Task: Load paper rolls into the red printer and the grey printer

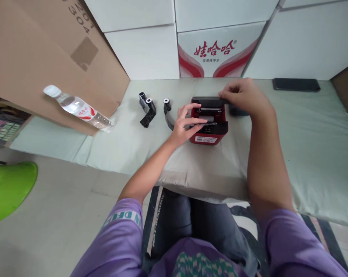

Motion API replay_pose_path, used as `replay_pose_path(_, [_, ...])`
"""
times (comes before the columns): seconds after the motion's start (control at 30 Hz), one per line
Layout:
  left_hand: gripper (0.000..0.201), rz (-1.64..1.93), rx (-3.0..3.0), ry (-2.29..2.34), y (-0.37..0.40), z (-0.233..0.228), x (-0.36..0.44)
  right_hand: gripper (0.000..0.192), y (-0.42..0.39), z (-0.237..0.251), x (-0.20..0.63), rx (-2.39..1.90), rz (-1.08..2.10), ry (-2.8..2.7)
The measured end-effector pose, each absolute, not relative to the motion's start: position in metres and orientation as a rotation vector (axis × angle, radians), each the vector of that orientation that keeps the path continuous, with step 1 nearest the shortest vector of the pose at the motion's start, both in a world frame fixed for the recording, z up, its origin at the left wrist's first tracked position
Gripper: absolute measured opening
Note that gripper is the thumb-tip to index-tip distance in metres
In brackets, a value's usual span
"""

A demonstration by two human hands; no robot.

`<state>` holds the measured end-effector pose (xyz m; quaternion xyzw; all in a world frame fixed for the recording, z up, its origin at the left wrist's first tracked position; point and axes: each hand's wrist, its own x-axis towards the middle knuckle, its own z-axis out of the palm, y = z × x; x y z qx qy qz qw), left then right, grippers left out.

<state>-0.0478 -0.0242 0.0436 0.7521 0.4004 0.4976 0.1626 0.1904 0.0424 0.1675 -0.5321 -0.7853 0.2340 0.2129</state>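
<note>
Sitting at a low padded surface (306,154) covered in pale green cloth, we see a small red printer (210,132) just in front of us, lid (210,101) swung up and back. Our left hand (187,123) rests on the printer's left edge, fingers loosely curled and partly spread, fingertips reaching over the open bay where a grey roller shows; it touches the body but grips nothing we can make out. Our right hand (243,96) is at the top right corner of the raised lid, fingers pinched closed on its edge.

Left of the printer, three black ribbon rolls (147,109) with white cores lie on the cloth, near each other, the closest one just beside our left hand. A plastic water bottle (78,107) lies tilted further left, against a brown cardboard box (47,57). White cartons (145,50) stack along the back, one with red print (220,52) right behind the printer. A black phone (296,84) lies flat at far right, well apart. A green plastic object (9,188) sits on the floor at left. Purple sleeves show at bottom.
</note>
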Motion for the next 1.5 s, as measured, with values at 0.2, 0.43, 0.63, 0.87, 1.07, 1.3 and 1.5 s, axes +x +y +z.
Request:
replay_pose_path(0.2, [0.042,1.473,2.197,1.235,-0.028,0.041,-0.044,0.064,0.057,0.15,0.197,-1.545,0.772,-2.277])
replay_pose_path(0.43, [0.055,1.459,2.144,1.234,-0.03,0.045,-0.043,0.081,0.061,0.144,0.199,-1.568,1.037,-2.322])
replay_pose_path(0.63, [0.067,1.493,1.736,1.183,-0.009,0.025,-0.047,0.078,0.067,0.137,0.203,-1.484,1.069,-2.272])
replay_pose_path(0.87, [0.074,1.312,1.367,1.009,0.018,-0.006,-0.05,0.076,0.07,0.133,0.204,-1.534,1.146,-2.226])
replay_pose_path(1.07, [0.074,1.263,1.226,0.921,0.015,0.0,-0.043,0.059,0.07,0.12,0.211,-1.453,1.373,-2.155])
replay_pose_path(1.3, [0.068,1.259,1.176,0.986,0.012,0.01,-0.04,0.042,0.07,0.103,0.221,-1.239,1.696,-2.013])
replay_pose_path(1.5, [0.059,1.282,1.22,0.958,0.007,0.014,-0.035,0.04,0.067,0.105,0.22,-1.276,1.632,-2.014])
